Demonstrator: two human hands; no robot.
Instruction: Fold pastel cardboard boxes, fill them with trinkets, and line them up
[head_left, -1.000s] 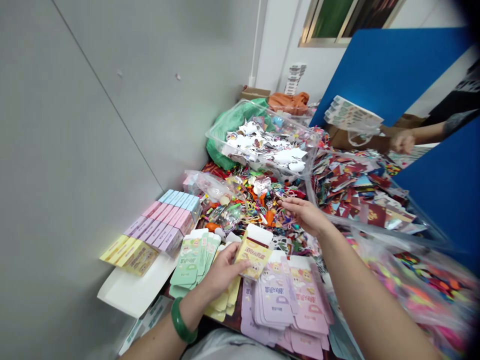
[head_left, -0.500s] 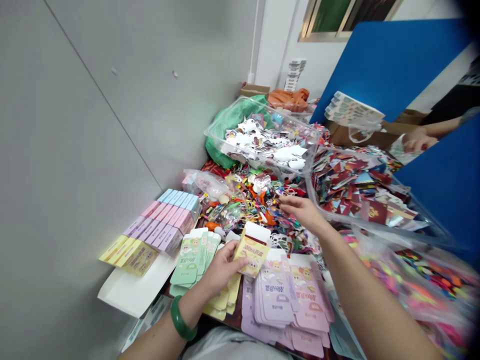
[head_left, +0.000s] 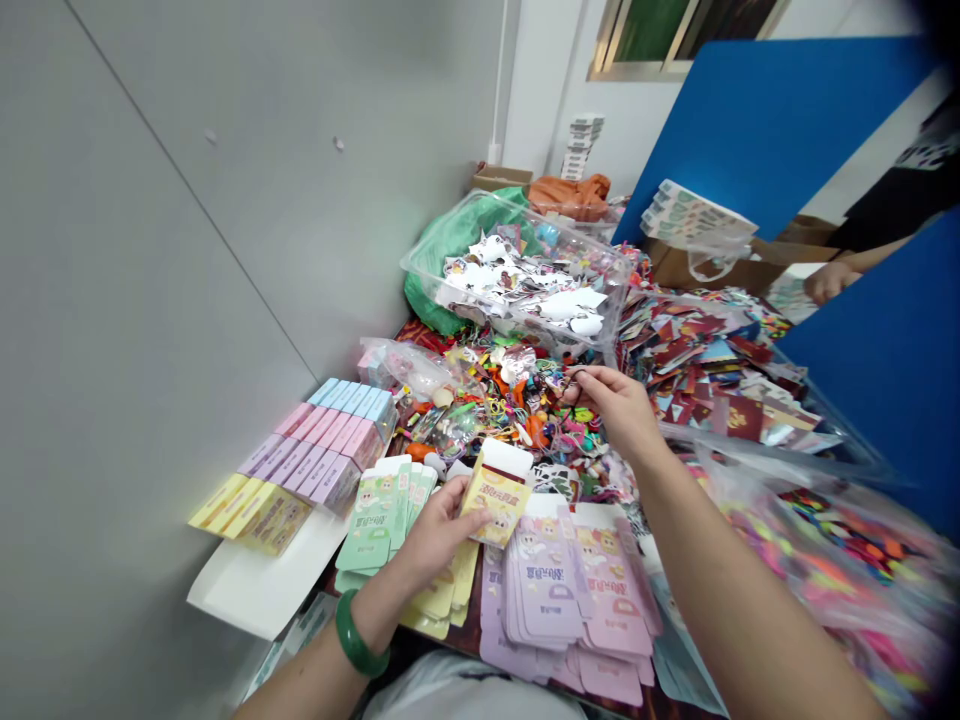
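Observation:
My left hand, with a green bangle at the wrist, grips a small yellow carton whose white top flap stands up and open. Over the pile of mixed small trinkets, my right hand is closed in a pinch on a thin dark cord; whatever hangs from it is too small to make out. Flat green cartons and yellow cartons lie beside and beneath my left hand. Stacks of flat purple cartons and pink cartons spread in front of me.
Filled boxes in yellow, purple, pink and blue rows stand at left by the grey wall. Behind the pile sits a clear bin of white cutouts. Card pieces fill another bin at right. A co-worker's hand shows beyond blue panels.
My right hand has lifted slightly off the trinkets and now pinches a dark cord. My left hand still holds the yellow carton. The view has shifted a little.

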